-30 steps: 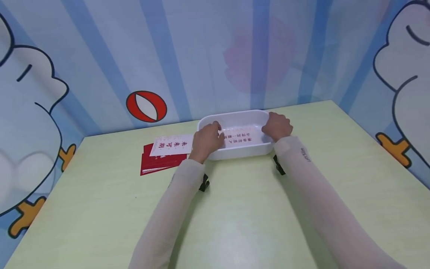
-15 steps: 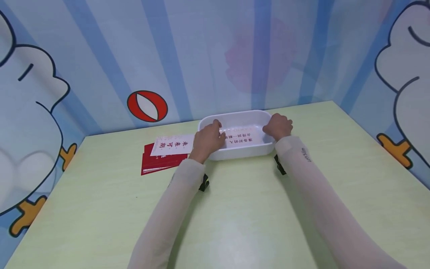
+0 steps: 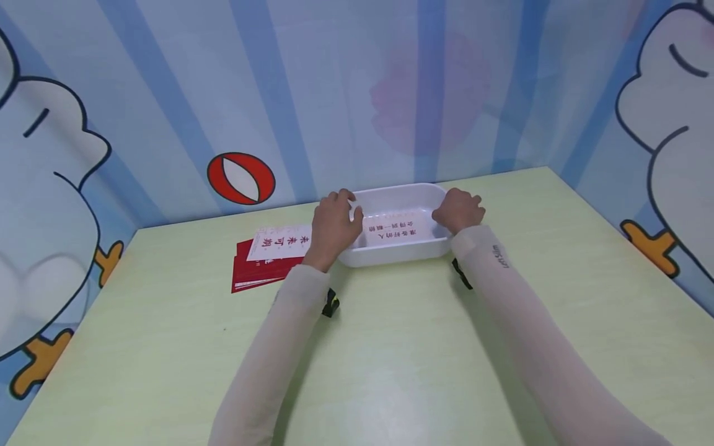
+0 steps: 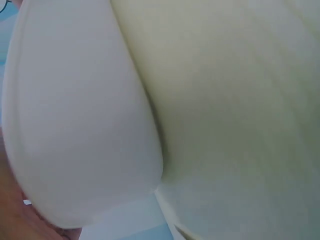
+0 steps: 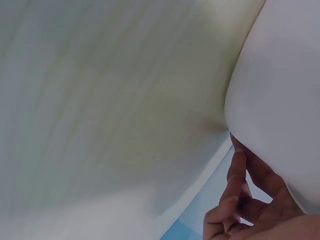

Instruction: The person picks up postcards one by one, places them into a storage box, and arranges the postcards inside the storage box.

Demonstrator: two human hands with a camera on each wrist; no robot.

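Two hands are gripping a white tray at the centre of the frame.

The tray (image 3: 398,248) is sitting on the pale green worktop (image 3: 390,359), just above the middle of the head view, with a white card (image 3: 397,228) printed in red lying flat inside it. The left hand (image 3: 333,226) is curling over the tray's left end, fingers hooked over the rim. The right hand (image 3: 459,210) is clasping the right end the same way; in the right wrist view its fingers (image 5: 235,172) are pressing against the tray's outer wall (image 5: 280,100). Just left of the tray, a second white card (image 3: 281,242) is resting on a stack of red cards (image 3: 258,272). Behind the worktop, a red and white ball (image 3: 241,178) is showing on the blue striped wall.
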